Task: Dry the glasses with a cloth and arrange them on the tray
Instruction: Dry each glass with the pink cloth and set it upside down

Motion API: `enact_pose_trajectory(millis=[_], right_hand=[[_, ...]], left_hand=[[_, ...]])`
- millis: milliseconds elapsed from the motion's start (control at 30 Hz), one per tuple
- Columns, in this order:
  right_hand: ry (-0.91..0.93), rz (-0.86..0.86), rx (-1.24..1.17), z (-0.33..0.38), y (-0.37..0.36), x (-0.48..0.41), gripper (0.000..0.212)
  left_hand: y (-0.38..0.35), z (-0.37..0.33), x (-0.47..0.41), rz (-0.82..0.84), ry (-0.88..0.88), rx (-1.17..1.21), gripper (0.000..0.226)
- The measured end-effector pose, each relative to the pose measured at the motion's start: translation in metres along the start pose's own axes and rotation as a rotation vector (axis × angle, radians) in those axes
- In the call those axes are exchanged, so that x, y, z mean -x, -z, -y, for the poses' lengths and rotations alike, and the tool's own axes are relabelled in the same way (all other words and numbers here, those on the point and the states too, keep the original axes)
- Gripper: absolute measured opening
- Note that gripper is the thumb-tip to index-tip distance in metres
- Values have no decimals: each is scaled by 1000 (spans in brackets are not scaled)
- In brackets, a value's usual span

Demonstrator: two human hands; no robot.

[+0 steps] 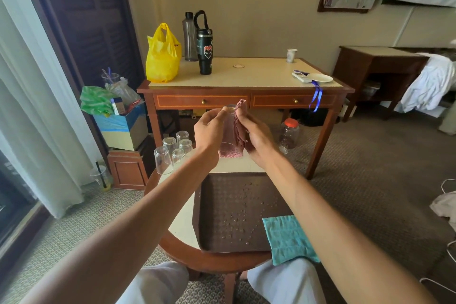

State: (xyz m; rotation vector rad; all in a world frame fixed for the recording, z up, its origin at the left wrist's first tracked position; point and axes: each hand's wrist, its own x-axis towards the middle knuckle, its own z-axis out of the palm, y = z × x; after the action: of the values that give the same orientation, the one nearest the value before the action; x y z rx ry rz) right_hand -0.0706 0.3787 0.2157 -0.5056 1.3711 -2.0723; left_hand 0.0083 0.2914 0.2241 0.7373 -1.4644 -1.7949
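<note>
The left hand [209, 131] is gripping a clear glass [229, 116] in mid-air beyond the tray [209, 217], its fingers curling round the wall and hiding much of it. The right hand [256, 138] is clutching a pink cloth [238, 128] against the glass, with its fingertips hidden by the folds. Upturned glasses [172, 150] are standing on the worktop [182, 227], partly behind the left forearm.

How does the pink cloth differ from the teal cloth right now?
The pink cloth is in use, held up against the glass; the teal cloth lies untouched over the near right corner of the tray. The pink cloth is bunched and folded; the teal cloth is spread flat. Both are textured cloths.
</note>
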Motion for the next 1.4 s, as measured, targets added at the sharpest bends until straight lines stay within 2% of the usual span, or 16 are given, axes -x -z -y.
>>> enact_pose_trajectory(millis=[100, 167, 300, 500, 633, 800, 900, 1100, 1167, 1267, 1333, 1400], right_hand=[[89, -44, 38, 0, -11, 6, 29], [132, -59, 33, 1, -19, 9, 25], [162, -68, 74, 7, -31, 13, 26], [104, -54, 50, 13, -35, 11, 27], [89, -59, 107, 10, -31, 7, 29], [78, -33, 143, 10, -32, 8, 40], [90, -16, 204, 7, -32, 8, 44], [172, -16, 549, 4, -34, 14, 63], [271, 0, 577, 1, -36, 21, 50], [455, 14, 674, -11, -34, 24, 34], [431, -45, 805, -14, -34, 20, 38], [415, -65, 804, -11, -36, 14, 44]], left_hand=[[-3, 0, 5, 14, -73, -52, 17], [-4, 1, 6, 35, -125, -75, 18], [-3, -3, 6, 57, -173, -169, 44], [-2, -9, 9, 83, -157, -286, 66], [1, -5, 10, -10, -260, -385, 65], [-1, 2, 8, -3, -312, -413, 68], [-3, 0, 7, -15, -225, -368, 95], [-2, 4, 2, -107, -215, -149, 64], [0, 1, 5, -107, -206, -21, 52], [2, 4, 0, -81, -73, 91, 42], [2, 2, 5, -54, 40, 128, 40], [-1, -1, 12, -22, 102, 163, 43]])
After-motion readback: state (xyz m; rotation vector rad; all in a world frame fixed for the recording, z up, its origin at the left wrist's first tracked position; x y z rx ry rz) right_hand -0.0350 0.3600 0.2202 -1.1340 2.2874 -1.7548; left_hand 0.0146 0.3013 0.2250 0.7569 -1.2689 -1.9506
